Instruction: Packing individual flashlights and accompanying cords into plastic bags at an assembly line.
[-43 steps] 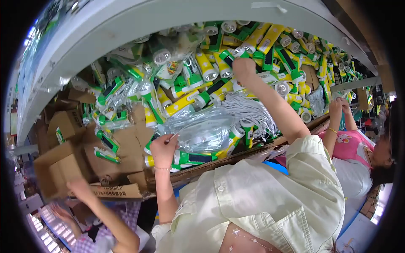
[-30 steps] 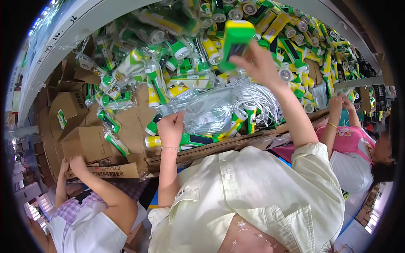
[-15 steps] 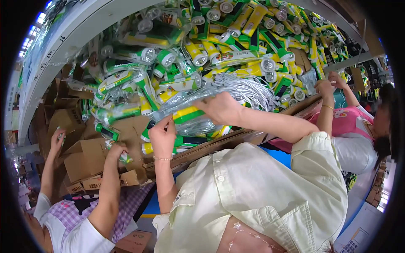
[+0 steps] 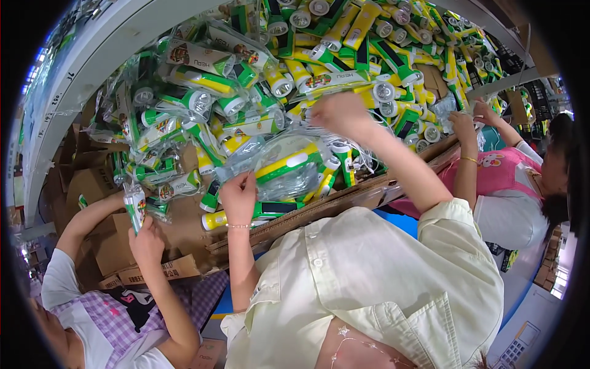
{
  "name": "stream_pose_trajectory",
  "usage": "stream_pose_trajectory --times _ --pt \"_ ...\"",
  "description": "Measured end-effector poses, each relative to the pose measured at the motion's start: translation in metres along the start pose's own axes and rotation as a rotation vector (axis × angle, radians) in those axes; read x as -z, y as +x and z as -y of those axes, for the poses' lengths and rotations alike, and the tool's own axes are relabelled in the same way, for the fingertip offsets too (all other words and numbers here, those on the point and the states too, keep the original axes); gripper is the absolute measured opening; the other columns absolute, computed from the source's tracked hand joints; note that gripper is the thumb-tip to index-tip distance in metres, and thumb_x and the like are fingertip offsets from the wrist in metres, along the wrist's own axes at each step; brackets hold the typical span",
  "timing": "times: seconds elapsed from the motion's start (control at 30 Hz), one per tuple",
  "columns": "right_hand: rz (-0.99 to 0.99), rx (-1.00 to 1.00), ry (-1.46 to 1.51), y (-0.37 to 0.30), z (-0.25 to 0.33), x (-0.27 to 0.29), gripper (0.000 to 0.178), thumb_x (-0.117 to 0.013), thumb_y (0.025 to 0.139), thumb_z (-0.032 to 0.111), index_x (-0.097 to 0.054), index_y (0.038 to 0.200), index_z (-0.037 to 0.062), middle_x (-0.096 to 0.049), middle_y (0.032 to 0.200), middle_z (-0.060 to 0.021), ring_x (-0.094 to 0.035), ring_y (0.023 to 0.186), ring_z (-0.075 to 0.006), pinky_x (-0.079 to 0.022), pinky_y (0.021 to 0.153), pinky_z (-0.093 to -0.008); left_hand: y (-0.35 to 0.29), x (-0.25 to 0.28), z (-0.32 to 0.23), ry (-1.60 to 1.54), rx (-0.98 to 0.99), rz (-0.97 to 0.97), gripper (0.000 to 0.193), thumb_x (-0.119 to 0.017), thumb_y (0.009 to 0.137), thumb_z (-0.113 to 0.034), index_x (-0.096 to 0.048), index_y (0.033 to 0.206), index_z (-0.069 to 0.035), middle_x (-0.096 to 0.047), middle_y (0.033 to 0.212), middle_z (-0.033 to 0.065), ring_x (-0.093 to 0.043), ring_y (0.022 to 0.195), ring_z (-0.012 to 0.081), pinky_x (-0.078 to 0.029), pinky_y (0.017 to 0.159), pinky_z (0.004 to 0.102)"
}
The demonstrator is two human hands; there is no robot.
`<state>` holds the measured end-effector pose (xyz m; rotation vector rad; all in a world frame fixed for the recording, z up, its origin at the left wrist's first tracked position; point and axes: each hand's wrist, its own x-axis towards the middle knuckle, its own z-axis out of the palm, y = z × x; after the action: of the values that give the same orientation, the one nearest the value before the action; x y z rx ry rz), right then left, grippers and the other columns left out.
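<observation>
My left hand [image 4: 238, 198] pinches the near edge of a clear plastic bag [image 4: 246, 165]. Inside this bag lies a yellow-and-green flashlight [image 4: 289, 162], tilted up toward the right. Beyond it, my right hand [image 4: 345, 117] is at a bundle of white cables [image 4: 369, 161], its fingers closed on the cable ends and partly hidden; the hand is slightly blurred. Below the bag, close to my left wrist, another flashlight [image 4: 270, 208] with a dark panel lies along the carton's edge.
A heap of green-and-yellow flashlights [image 4: 362, 27], several bagged, fills the bench. A cardboard edge [image 4: 295, 224] runs before me. At left, a co-worker's hand [image 4: 147, 245] holds a bagged flashlight [image 4: 134, 206] beside open cartons [image 4: 114, 246]. Another co-worker's hands [image 4: 464, 128] work at right.
My right hand has left the bagged flashlight and moved right and away to the white cables. My left hand keeps its pinch. The left co-worker has lifted a bagged flashlight.
</observation>
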<state>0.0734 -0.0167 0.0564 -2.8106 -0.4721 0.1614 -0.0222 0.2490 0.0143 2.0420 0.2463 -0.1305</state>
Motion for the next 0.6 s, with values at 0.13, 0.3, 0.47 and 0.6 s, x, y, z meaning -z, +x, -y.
stream_pose_trajectory --times 0.13,0.3,0.47,0.6 --pt "0.034 -0.074 -0.136 -0.008 -0.068 -0.007 0.02 -0.07 0.069 0.033 -0.07 0.075 0.0142 -0.066 0.073 -0.0051 -0.064 0.073 -0.0249 -0.05 0.063 -0.0372 0.003 -0.007 0.0 -0.068 0.066 0.035 0.021 -0.06 0.086 -0.016 -0.067 0.087 0.004 -0.055 0.053 0.0016 -0.05 0.042 0.0064 -0.038 0.04 0.0206" --pt "0.038 0.043 -0.149 -0.006 -0.081 -0.006 0.019 -0.074 0.065 0.03 -0.07 0.073 0.0128 -0.065 0.07 -0.006 -0.063 0.07 -0.025 -0.05 0.063 -0.0367 0.006 -0.005 -0.001 -0.091 0.09 0.033 0.021 -0.06 0.086 -0.016 -0.067 0.087 0.003 -0.056 0.054 0.0021 -0.051 0.043 0.0069 -0.039 0.04 0.0206" --pt "-0.034 0.026 0.033 -0.017 -0.086 0.007 0.014 -0.069 0.071 0.023 -0.072 0.08 0.0119 -0.066 0.075 -0.0091 -0.063 0.072 -0.0283 -0.049 0.063 -0.037 0.006 -0.007 0.001 -0.104 0.103 0.028 0.019 -0.059 0.085 -0.014 -0.067 0.082 0.004 -0.058 0.053 0.0046 -0.054 0.043 0.0093 -0.041 0.042 0.0236" --pt "0.091 -0.08 0.177 -0.017 -0.085 0.001 0.013 -0.066 0.073 0.02 -0.072 0.082 0.0118 -0.066 0.075 -0.0098 -0.062 0.072 -0.0289 -0.049 0.064 -0.0379 0.007 -0.006 0.005 -0.133 0.109 0.044 0.021 -0.061 0.086 -0.017 -0.067 0.086 0.003 -0.057 0.056 0.0029 -0.052 0.043 0.0073 -0.04 0.04 0.0207"
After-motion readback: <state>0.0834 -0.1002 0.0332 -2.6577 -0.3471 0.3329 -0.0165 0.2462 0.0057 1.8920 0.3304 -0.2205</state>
